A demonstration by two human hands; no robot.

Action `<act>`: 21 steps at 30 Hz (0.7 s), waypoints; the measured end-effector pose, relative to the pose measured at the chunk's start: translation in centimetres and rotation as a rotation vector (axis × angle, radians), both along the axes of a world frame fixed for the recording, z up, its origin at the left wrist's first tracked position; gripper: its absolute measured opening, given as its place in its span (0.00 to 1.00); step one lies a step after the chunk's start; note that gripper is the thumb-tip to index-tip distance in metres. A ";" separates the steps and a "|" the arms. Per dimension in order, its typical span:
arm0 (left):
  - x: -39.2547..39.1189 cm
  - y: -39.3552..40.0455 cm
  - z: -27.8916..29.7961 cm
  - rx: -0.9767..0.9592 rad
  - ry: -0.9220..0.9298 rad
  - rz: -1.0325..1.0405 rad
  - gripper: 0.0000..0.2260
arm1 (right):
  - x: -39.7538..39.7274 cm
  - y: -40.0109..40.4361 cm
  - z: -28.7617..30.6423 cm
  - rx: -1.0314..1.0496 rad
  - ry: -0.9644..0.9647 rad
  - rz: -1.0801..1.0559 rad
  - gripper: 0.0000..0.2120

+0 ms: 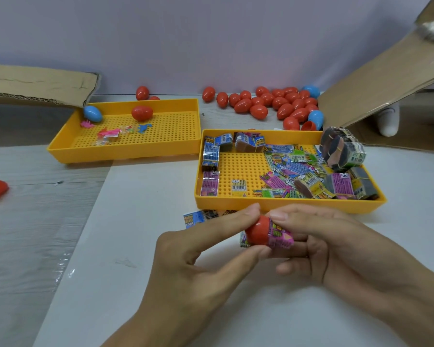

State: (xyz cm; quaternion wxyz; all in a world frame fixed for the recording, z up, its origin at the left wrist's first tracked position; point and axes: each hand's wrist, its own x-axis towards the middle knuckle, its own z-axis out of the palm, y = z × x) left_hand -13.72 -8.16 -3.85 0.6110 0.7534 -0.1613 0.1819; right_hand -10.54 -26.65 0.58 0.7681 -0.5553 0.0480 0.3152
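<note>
Red plastic, glossy & smooth: the egg point(257, 230) is pinched at its bare end betw. thumb & forefinger of the left hand point(198, 266), just above the table point(140, 246) and right in front of the near yellow tray point(286, 205). A pink printed sleeve point(281, 237), thin crinkly film, sits over the egg's other half and is grasped by the right hand point(336, 246), fingers curled round it. The split grip is prob. chosen so the slick shell is steadied while the sleeve is worked on. Supplies are set within reach: flat wrappers point(291, 166) & banded bundles are held in by the tray's low rigid walls, over a floor of small holes. Unwrapped eggs point(273, 103), rounded & roll-prone, are left loose at the back.
</note>
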 end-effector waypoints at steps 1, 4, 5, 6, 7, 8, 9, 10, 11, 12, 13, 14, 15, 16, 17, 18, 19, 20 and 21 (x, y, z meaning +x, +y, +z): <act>0.1 0.1 0.0 -0.001 0.024 -0.013 0.18 | 0.0 0.0 0.0 0.001 0.014 0.002 0.12; 0.2 0.2 0.1 -0.004 0.086 -0.041 0.18 | 0.0 0.0 -0.1 0.030 0.051 -0.010 0.14; 0.2 0.2 0.0 -0.003 0.094 -0.045 0.19 | -0.1 0.1 -0.1 0.042 0.059 -0.012 0.13; 0.2 0.2 0.0 -0.001 0.097 -0.050 0.19 | -0.1 0.1 -0.1 0.050 0.064 -0.014 0.13; 0.2 0.2 0.0 0.004 0.095 -0.054 0.19 | -0.1 0.1 -0.1 0.054 0.068 -0.014 0.13; 0.2 0.1 0.0 0.013 0.087 -0.056 0.19 | -0.1 0.1 -0.1 0.057 0.071 -0.012 0.13; 0.2 0.1 0.0 0.027 0.071 -0.056 0.19 | -0.1 0.1 -0.1 0.060 0.076 -0.009 0.14; 0.2 0.0 -0.1 0.040 0.051 -0.049 0.19 | -0.1 0.1 -0.2 0.060 0.078 -0.004 0.14; 0.2 -0.1 -0.1 0.049 0.030 -0.040 0.19 | 0.0 0.1 -0.2 0.060 0.075 0.003 0.14; 0.3 -0.1 -0.1 0.054 0.009 -0.030 0.18 | -0.1 0.1 -0.2 0.057 0.069 0.009 0.14; 0.2 -0.1 -0.1 0.058 -0.010 -0.023 0.18 | -0.1 0.1 -0.2 0.053 0.062 0.012 0.13; 0.2 -0.1 0.0 0.060 -0.025 -0.018 0.19 | -0.1 0.1 -0.1 0.049 0.053 0.011 0.12; 0.2 0.0 0.0 0.062 -0.033 -0.015 0.19 | -0.1 0.1 -0.1 0.041 0.044 0.008 0.12; 0.2 0.0 0.0 0.066 -0.039 -0.015 0.20 | -0.1 0.1 0.0 0.031 0.039 0.003 0.12; 0.2 0.0 0.0 0.071 -0.044 -0.014 0.20 | -0.1 0.1 0.0 0.020 0.036 0.000 0.12; 0.2 0.0 0.0 0.074 -0.047 -0.011 0.20 | -0.2 0.1 0.0 0.012 0.034 -0.003 0.11; 0.2 0.0 0.0 0.074 -0.048 -0.005 0.20 | -0.2 0.1 0.1 0.007 0.035 -0.006 0.11; 0.2 0.0 0.0 0.072 -0.044 0.000 0.20 | -0.2 0.1 0.1 0.004 0.039 -0.008 0.12; 0.2 0.1 0.0 0.069 -0.038 0.000 0.20 | -0.2 0.1 0.1 0.001 0.044 -0.009 0.14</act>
